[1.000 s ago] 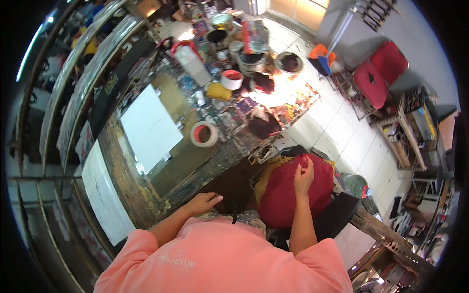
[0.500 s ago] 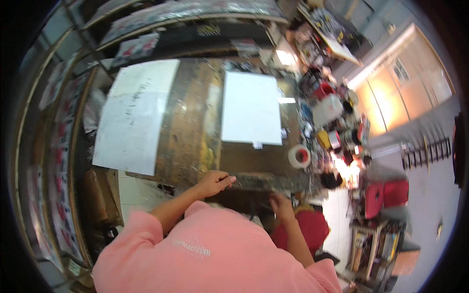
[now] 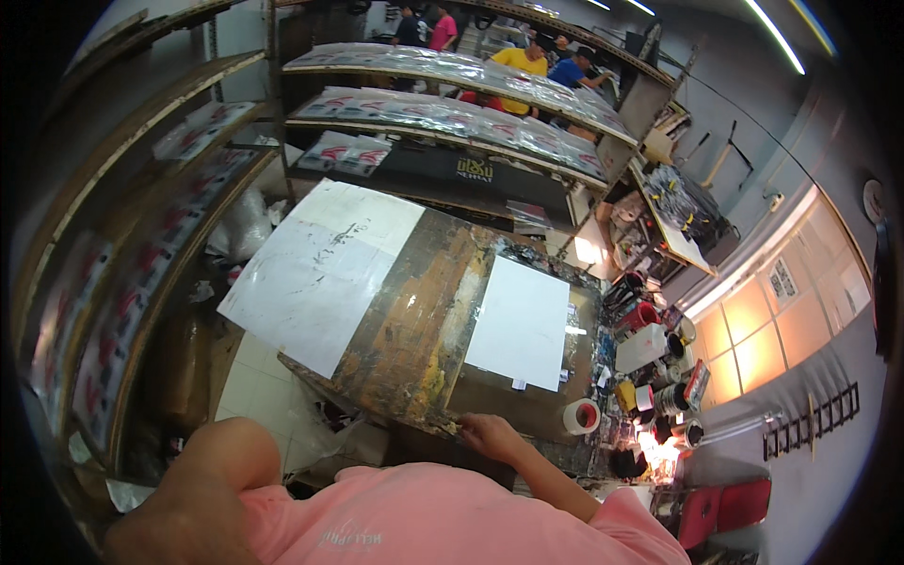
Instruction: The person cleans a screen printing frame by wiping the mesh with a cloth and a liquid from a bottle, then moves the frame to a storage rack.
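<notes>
My right hand is at the near edge of a worn, paint-stained wooden table. Its fingers are bent together and point left, close to the table's edge; whatever they may hold is too small to make out. Bent at the lower left is my left arm, with its hand out of sight. A white rectangular sheet lies on the table beyond my right hand, small tabs at its edges. Farther left, a larger marked white sheet covers the table's left part.
A white tape roll sits right of my hand. Paint-smeared tubs and bottles crowd the right side. Shelves with plastic-covered prints stand behind, more shelves at left. Several people are beyond. A red chair stands lower right.
My left hand has left the table edge and gone out of sight, its arm now bent at lower left. My right hand has come to the table edge. The view has tilted up.
</notes>
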`<action>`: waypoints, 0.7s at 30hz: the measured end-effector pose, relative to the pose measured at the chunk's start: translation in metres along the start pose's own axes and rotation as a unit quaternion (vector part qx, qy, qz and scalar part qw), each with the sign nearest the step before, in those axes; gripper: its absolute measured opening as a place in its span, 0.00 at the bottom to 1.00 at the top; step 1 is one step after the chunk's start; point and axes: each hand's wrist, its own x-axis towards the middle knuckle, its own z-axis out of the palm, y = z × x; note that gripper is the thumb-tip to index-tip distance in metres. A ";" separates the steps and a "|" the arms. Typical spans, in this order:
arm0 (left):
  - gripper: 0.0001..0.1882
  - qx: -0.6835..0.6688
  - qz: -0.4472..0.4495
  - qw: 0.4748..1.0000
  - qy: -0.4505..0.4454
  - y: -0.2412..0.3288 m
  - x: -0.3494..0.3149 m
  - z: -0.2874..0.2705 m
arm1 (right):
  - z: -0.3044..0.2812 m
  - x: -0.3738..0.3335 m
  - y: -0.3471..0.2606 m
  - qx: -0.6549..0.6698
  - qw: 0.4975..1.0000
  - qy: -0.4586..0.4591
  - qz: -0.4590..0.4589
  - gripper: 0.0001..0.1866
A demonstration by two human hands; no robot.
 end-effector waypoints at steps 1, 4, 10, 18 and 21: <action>0.14 0.024 -0.001 1.000 -0.010 -0.004 0.008 0.007 | -0.001 0.001 0.002 0.012 1.000 0.009 -0.014 0.14; 0.14 0.101 0.005 0.993 0.055 -0.013 0.007 0.041 | -0.002 0.005 0.003 0.028 0.998 -0.012 -0.048 0.13; 0.13 0.275 -0.093 0.947 0.137 -0.003 0.024 0.097 | -0.004 0.009 -0.003 0.022 0.992 -0.077 -0.094 0.13; 0.20 0.447 -0.212 0.860 0.128 0.053 0.050 0.225 | 0.034 0.044 -0.042 0.062 0.963 -0.206 -0.160 0.12; 0.23 0.453 -0.332 0.825 0.065 0.091 0.079 0.245 | 0.054 0.070 -0.058 0.069 0.944 -0.238 -0.219 0.13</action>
